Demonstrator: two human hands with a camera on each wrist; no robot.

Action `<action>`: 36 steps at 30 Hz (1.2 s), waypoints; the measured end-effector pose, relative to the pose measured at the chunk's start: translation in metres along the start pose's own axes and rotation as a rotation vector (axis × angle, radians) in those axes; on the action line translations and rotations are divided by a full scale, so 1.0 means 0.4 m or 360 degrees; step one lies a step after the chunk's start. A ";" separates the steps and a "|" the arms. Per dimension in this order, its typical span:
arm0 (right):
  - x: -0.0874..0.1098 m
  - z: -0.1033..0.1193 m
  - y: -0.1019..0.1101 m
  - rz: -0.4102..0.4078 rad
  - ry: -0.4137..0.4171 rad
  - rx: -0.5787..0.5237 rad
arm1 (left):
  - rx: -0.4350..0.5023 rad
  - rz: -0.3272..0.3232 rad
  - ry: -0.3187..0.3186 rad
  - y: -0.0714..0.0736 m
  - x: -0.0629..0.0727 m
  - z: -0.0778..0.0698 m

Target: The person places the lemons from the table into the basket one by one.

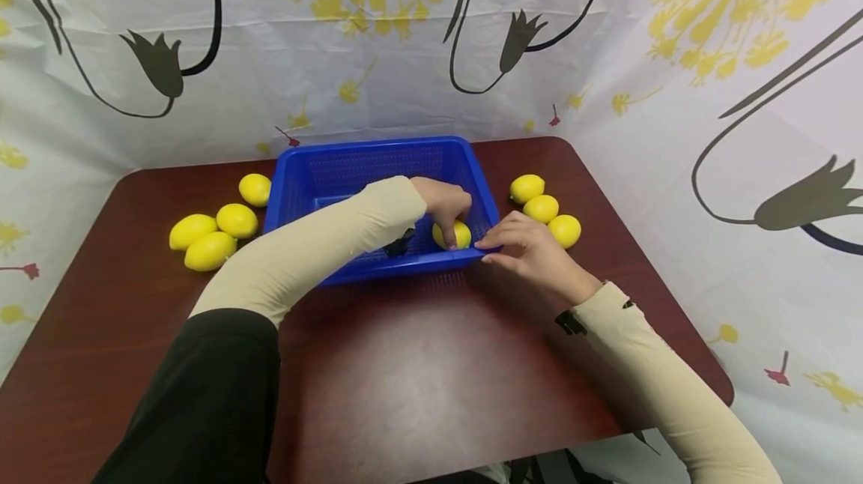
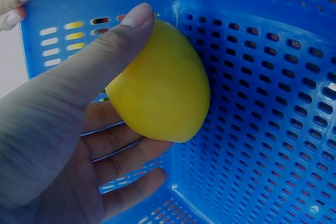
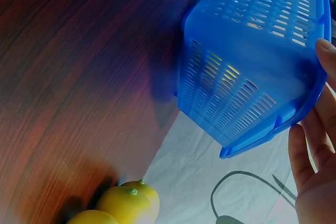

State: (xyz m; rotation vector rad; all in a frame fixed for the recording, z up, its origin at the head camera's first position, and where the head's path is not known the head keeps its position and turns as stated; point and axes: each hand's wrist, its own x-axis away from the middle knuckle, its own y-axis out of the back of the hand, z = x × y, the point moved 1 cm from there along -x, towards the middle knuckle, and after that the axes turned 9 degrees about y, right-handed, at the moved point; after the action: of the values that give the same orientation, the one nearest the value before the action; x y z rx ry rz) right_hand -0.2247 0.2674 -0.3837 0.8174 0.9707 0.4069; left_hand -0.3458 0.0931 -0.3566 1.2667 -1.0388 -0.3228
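Observation:
My left hand (image 1: 441, 203) reaches into the blue plastic basket (image 1: 377, 268) and holds a lemon (image 1: 461, 235) near its front right corner. In the left wrist view the thumb lies across the lemon (image 2: 168, 82), with the fingers curved behind and below it. My right hand (image 1: 533, 252) grips the basket's rim at that same corner from outside. The right wrist view shows its thumb and fingers on either side of the basket (image 3: 252, 66) corner. The left forearm hides part of the basket's inside.
Left of the basket, several lemons (image 1: 210, 250) lie grouped on the dark wooden table (image 1: 108, 334). Right of it, three lemons (image 1: 541, 209) sit in a slanting row. A patterned white sheet (image 1: 377, 72) hangs behind the table and along its sides.

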 end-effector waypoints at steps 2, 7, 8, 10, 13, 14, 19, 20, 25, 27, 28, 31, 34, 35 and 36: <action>-0.001 0.001 0.001 0.0008 -0.0007 -0.0001 | -0.0006 -0.0004 0.0000 0.000 0.000 0.001; -0.003 0.002 -0.001 -0.0001 -0.0010 -0.0006 | -0.0016 -0.0004 -0.0001 0.000 0.002 0.003; -0.003 0.003 -0.001 -0.0006 -0.0009 -0.0007 | -0.0014 -0.0004 -0.0002 0.000 0.004 0.003; -0.004 0.004 -0.002 -0.0001 -0.0015 -0.0009 | -0.0013 -0.0006 -0.0006 0.000 0.005 0.004; -0.004 0.005 -0.002 0.0015 -0.0029 -0.0014 | -0.0008 -0.0006 -0.0009 0.000 0.006 0.005; -0.004 0.005 -0.002 0.0021 -0.0033 -0.0014 | -0.0006 -0.0005 -0.0007 0.001 0.007 0.005; -0.004 0.007 0.001 0.0037 -0.0053 -0.0014 | -0.0005 -0.0021 0.0031 0.011 0.013 0.010; -0.004 0.006 0.001 0.0036 -0.0055 -0.0013 | -0.0008 -0.0025 0.0036 0.014 0.015 0.011; -0.008 0.008 -0.001 0.0037 -0.0046 0.0002 | 0.0020 -0.0030 0.0069 0.030 0.039 0.020; -0.009 0.010 -0.001 0.0039 -0.0053 0.0002 | 0.0035 -0.0034 0.0089 0.036 0.052 0.025; -0.009 0.012 -0.001 0.0042 -0.0060 -0.0002 | 0.0043 -0.0038 0.0100 0.039 0.059 0.027; -0.008 0.013 -0.003 0.0046 -0.0075 -0.0005 | 0.0072 -0.0038 0.0125 0.049 0.082 0.033; -0.008 0.015 -0.004 0.0042 -0.0085 -0.0003 | 0.0093 -0.0041 0.0130 0.057 0.105 0.041; -0.008 0.015 -0.005 0.0038 -0.0083 -0.0004 | 0.0095 -0.0044 0.0130 0.059 0.113 0.044; -0.008 0.014 -0.006 0.0034 -0.0081 -0.0006 | 0.0094 -0.0046 0.0128 0.060 0.119 0.048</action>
State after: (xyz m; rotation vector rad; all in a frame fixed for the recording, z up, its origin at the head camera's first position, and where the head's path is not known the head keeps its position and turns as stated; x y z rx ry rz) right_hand -0.2216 0.2614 -0.3818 0.8317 0.9144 0.4041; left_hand -0.3431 0.0551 -0.3144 1.3381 -0.9683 -0.2628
